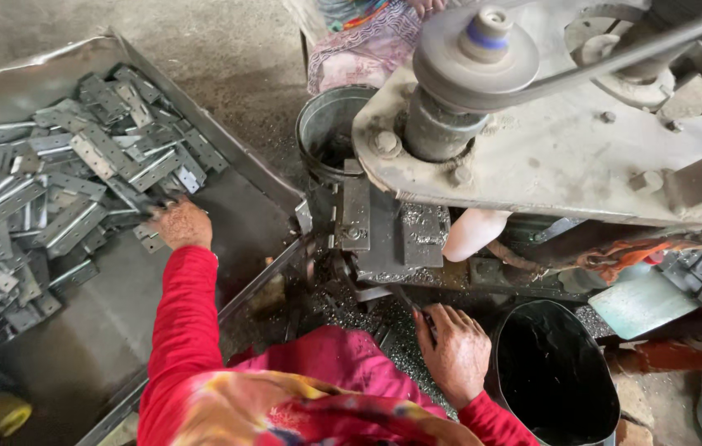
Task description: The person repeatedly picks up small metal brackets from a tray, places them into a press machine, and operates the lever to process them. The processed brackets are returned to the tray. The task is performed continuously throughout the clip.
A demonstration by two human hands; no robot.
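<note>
Left hand closes on one metal plate at the pile's near edge; lift it singly. Right hand pinches a thin tool under the press.

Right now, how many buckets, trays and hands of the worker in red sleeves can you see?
Buckets: 2, a grey metal bucket and a black bucket
Trays: 1, a metal tray holding a pile of hinge plates
Hands: 2, the left hand on the plates, the right hand under the machine
Total: 5
</note>
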